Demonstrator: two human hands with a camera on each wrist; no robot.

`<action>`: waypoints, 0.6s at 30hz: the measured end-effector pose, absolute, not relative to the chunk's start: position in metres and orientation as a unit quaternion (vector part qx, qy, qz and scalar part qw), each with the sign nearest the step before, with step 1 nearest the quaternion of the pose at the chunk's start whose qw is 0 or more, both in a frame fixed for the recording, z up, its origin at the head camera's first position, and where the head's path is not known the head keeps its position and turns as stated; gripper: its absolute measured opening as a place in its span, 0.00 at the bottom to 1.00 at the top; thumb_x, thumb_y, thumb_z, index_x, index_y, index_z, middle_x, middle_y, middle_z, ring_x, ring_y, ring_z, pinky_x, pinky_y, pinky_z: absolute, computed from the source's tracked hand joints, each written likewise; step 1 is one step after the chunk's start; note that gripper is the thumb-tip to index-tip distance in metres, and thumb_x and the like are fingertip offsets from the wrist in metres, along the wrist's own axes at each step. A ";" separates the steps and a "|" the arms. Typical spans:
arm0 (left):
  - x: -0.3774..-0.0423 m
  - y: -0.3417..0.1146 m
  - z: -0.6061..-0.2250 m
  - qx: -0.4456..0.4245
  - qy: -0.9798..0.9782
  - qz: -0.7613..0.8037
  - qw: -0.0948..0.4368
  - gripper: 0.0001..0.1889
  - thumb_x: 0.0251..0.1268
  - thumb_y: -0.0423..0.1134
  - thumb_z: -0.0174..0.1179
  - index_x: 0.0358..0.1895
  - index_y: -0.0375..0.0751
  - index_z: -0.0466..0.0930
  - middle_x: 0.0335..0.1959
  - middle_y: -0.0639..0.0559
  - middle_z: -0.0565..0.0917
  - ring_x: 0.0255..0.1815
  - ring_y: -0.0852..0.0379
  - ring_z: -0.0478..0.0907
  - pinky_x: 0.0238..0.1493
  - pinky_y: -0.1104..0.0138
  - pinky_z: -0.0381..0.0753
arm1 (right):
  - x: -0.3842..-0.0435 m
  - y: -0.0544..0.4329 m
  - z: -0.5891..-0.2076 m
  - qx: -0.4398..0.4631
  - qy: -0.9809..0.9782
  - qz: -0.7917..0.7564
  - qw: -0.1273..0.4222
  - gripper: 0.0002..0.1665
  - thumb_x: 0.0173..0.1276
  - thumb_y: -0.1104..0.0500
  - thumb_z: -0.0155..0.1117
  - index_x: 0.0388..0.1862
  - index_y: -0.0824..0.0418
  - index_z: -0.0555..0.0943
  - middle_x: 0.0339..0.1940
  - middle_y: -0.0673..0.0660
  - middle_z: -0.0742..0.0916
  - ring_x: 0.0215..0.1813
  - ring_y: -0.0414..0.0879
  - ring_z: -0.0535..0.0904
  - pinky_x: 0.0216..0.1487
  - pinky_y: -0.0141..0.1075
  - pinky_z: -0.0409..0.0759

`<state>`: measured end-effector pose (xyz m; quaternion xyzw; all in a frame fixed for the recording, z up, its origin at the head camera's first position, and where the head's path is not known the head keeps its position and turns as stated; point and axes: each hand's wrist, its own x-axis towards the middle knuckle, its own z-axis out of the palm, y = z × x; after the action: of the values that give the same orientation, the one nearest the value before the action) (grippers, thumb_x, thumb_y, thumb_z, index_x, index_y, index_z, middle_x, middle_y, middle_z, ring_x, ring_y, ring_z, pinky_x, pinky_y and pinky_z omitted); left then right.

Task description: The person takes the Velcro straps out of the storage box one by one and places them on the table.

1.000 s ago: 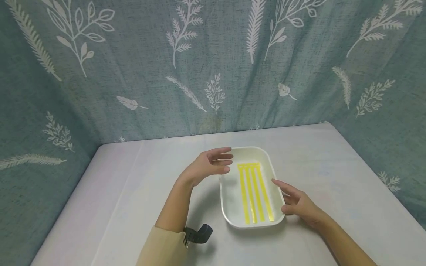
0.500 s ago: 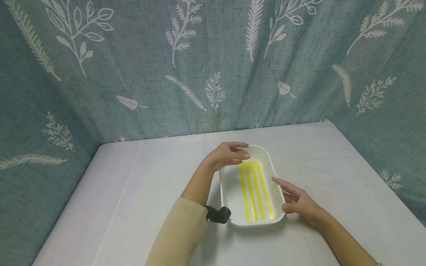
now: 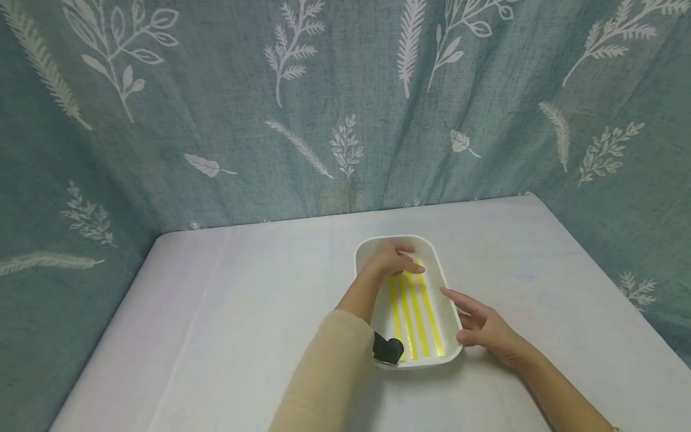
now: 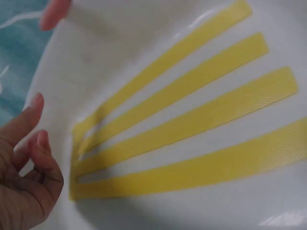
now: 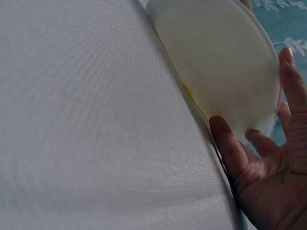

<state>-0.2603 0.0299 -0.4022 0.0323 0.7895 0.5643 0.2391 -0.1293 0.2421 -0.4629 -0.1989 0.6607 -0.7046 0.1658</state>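
Teal curtain (image 3: 227, 108), printed with white leaves, hanging from far left across the back and round to the right. Desk (image 3: 259, 288), covered in pale cloth. Beige sleeve (image 3: 324, 372), on the left arm, slanting in from the near side. White tray (image 3: 441, 306), oblong, round-cornered, lying on the desk right of centre, long sides pointing away from the person. Black device (image 3: 390, 350), at the left wrist, seen over the tray's near left corner. Left hand (image 3: 393, 259), over the tray's far end, fingers loosely bent, no item visible in its grasp; contact cannot be told. Yellow strips (image 4: 192, 121), four, flat on the tray's floor, joined by a crosspiece at the far end. Right hand (image 3: 486, 330), unclenched at the tray's right side, index finger by the rim, thumb at the outer wall.
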 end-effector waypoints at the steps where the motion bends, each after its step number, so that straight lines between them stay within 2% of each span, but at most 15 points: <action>1: -0.260 0.032 -0.405 0.030 0.794 0.564 0.227 0.28 0.45 0.31 0.74 0.54 0.35 0.79 0.50 0.39 0.82 0.49 0.49 0.80 0.45 0.65 0.79 | -0.129 0.242 -0.462 -0.200 0.659 -0.706 0.166 0.45 0.61 0.63 0.67 0.74 0.60 0.57 0.67 0.35 0.68 0.63 0.35 0.73 0.53 0.37 0.79; 8: -0.254 0.039 -0.416 0.029 0.842 0.517 0.149 0.27 0.39 0.30 0.76 0.50 0.34 0.81 0.46 0.41 0.83 0.49 0.47 0.79 0.49 0.66 0.80 | -0.127 0.241 -0.459 -0.208 0.656 -0.708 0.159 0.43 0.62 0.62 0.67 0.74 0.56 0.59 0.68 0.37 0.69 0.62 0.36 0.73 0.52 0.36 0.79; 14: -0.253 0.044 -0.424 0.051 0.881 0.452 0.128 0.29 0.35 0.32 0.78 0.49 0.35 0.81 0.46 0.44 0.83 0.48 0.49 0.79 0.51 0.67 0.78 | -0.126 0.241 -0.458 -0.205 0.658 -0.708 0.156 0.43 0.61 0.62 0.67 0.73 0.52 0.61 0.69 0.38 0.68 0.63 0.34 0.72 0.53 0.35 0.78; 18: -0.254 0.048 -0.427 0.066 0.900 0.411 0.132 0.30 0.37 0.36 0.78 0.51 0.36 0.80 0.48 0.46 0.81 0.49 0.49 0.77 0.53 0.63 0.77 | -0.126 0.242 -0.459 -0.203 0.660 -0.707 0.154 0.43 0.61 0.62 0.68 0.73 0.55 0.60 0.68 0.37 0.68 0.63 0.33 0.72 0.53 0.34 0.78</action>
<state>-0.2536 0.0477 -0.4272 0.0660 0.8995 0.4113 0.1315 -0.1264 0.2416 -0.4586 -0.2028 0.6600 -0.7068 0.1538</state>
